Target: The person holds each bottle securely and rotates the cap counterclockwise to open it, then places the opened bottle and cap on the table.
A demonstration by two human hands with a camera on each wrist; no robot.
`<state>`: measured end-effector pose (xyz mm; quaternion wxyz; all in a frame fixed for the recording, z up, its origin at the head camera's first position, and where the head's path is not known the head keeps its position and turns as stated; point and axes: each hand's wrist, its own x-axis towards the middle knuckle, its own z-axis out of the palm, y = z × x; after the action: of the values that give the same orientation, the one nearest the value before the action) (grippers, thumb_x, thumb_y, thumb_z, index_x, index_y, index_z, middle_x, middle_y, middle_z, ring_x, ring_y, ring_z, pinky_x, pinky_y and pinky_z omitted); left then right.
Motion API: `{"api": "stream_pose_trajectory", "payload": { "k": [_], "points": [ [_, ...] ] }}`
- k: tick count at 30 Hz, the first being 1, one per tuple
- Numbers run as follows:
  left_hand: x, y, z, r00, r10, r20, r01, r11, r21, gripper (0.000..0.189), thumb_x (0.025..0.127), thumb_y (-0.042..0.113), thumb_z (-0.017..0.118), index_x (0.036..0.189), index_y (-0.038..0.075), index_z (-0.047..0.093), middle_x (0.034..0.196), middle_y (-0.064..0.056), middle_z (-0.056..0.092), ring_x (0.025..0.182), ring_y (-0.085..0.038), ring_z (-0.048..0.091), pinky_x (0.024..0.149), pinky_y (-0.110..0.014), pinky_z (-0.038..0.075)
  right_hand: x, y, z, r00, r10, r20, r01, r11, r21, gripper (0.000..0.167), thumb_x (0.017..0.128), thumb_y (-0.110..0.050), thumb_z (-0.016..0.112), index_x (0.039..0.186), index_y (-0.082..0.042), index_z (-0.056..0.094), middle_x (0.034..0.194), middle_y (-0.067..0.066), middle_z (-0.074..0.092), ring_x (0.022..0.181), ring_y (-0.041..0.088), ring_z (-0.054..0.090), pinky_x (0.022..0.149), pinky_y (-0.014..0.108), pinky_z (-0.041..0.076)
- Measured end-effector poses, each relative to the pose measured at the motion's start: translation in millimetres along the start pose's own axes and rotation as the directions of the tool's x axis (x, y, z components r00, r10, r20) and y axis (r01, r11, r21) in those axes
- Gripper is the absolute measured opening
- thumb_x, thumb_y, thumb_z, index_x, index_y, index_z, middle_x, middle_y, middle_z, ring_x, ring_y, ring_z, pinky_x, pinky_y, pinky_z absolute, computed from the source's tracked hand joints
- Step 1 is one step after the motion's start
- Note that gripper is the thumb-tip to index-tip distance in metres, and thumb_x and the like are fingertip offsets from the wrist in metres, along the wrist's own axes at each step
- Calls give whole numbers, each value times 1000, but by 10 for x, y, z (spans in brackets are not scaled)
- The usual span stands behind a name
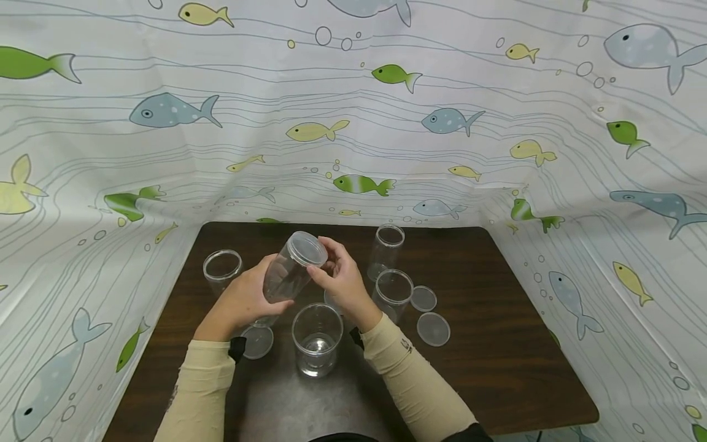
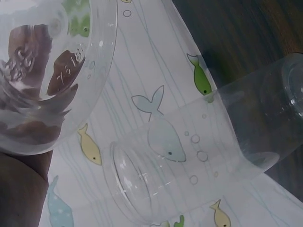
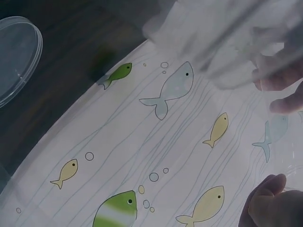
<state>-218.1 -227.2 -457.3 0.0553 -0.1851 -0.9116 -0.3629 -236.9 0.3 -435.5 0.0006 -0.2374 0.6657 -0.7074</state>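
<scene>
In the head view my left hand (image 1: pixel 243 302) grips a clear plastic jar (image 1: pixel 284 277) round its side, tilted and raised above the table. A translucent lid (image 1: pixel 308 248) sits over the jar's mouth, and my right hand (image 1: pixel 347 285) holds it at the rim with thumb and fingers. Whether the lid is fully seated, I cannot tell. The left wrist view shows the held jar's base (image 2: pixel 71 71) with raised marks. Directly below the hands an uncovered jar (image 1: pixel 317 337) stands upright. At the right edge of the right wrist view, fingers (image 3: pixel 279 73) show around clear plastic.
More uncovered jars stand on the dark wooden table (image 1: pixel 497 368): one jar (image 1: pixel 222 266) at left, one jar (image 1: pixel 393 293) at right, another jar (image 1: pixel 386 248) behind it. Loose lids lie flat: a lid (image 1: pixel 257 342) at left, lids (image 1: pixel 433 329) at right. A fish-patterned sheet (image 1: pixel 353 153) surrounds the table.
</scene>
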Motion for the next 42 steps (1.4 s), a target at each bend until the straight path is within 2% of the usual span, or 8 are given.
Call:
{"api": "stream_pose_trajectory", "payload": {
  "k": [5, 8, 15, 19, 23, 27, 32, 42],
  "points": [
    [-1, 13, 16, 1000, 11, 9, -11, 1000, 25, 90, 72, 33, 90, 144, 9, 43, 109, -8, 69, 91, -20, 66, 79, -44, 54, 37, -32, -20, 998, -17, 63, 25, 993, -119, 71, 93, -25, 72, 153, -7, 40, 150, 12, 44, 126, 21, 51, 102, 31, 44],
    [-1, 15, 31, 1000, 13, 6, -13, 999, 41, 91, 70, 35, 91, 144, 10, 44, 111, -8, 69, 91, -21, 66, 79, -45, 54, 52, -48, -18, 997, 1, 82, 13, 986, -165, 71, 93, -30, 72, 154, -13, 40, 153, 7, 43, 131, 21, 49, 106, 36, 44],
    [-3, -4, 19, 1000, 17, -4, -17, 999, 36, 89, 71, 34, 91, 142, 10, 45, 109, -7, 69, 89, -19, 66, 77, -43, 54, 51, -43, 2, 998, -19, 67, 29, 990, -140, 82, 92, -36, 74, 157, -14, 30, 158, 7, 37, 139, 21, 40, 113, 46, 34],
    [-6, -27, -10, 1000, 0, -7, 0, 1000, 28, 88, 71, 35, 90, 143, 11, 44, 113, -8, 68, 91, -21, 67, 78, -44, 54, 13, -14, 7, 999, -33, -17, 29, 983, -179, 81, 89, -41, 75, 152, -10, 34, 147, 9, 42, 130, 24, 45, 107, 48, 37],
    [-9, -51, -32, 1000, -20, -14, 20, 999, 24, 90, 71, 35, 90, 145, 11, 43, 116, -10, 68, 94, -24, 67, 81, -48, 54, -27, 7, -1, 997, -14, -78, -1, 982, -188, 76, 88, -46, 75, 142, -6, 40, 130, 13, 48, 115, 26, 49, 97, 42, 41],
    [-13, -70, -37, 1000, -22, -15, 22, 999, 25, 90, 72, 35, 90, 145, 10, 43, 115, -11, 68, 96, -25, 67, 82, -49, 53, -40, 8, 0, 998, 31, -49, -38, 991, -131, 75, 90, -40, 75, 144, -5, 37, 129, 15, 48, 113, 25, 50, 93, 33, 45],
    [-10, -74, -27, 1000, -11, -18, 11, 999, 35, 87, 73, 34, 90, 143, 9, 45, 111, -10, 69, 96, -24, 68, 81, -48, 54, -28, -17, 4, 998, 59, -2, -59, 992, -109, 74, 91, -23, 73, 149, -4, 32, 138, 19, 46, 117, 27, 49, 93, 32, 46],
    [-11, 5, 28, 1000, -13, 5, 12, 998, 60, 90, 71, 34, 90, 144, 7, 44, 113, -11, 68, 92, -24, 66, 79, -48, 54, 33, -95, 15, 997, 65, 39, -59, 986, -156, 76, 90, -26, 77, 151, -13, 33, 149, 9, 45, 126, 21, 50, 100, 36, 45]
  ]
}}
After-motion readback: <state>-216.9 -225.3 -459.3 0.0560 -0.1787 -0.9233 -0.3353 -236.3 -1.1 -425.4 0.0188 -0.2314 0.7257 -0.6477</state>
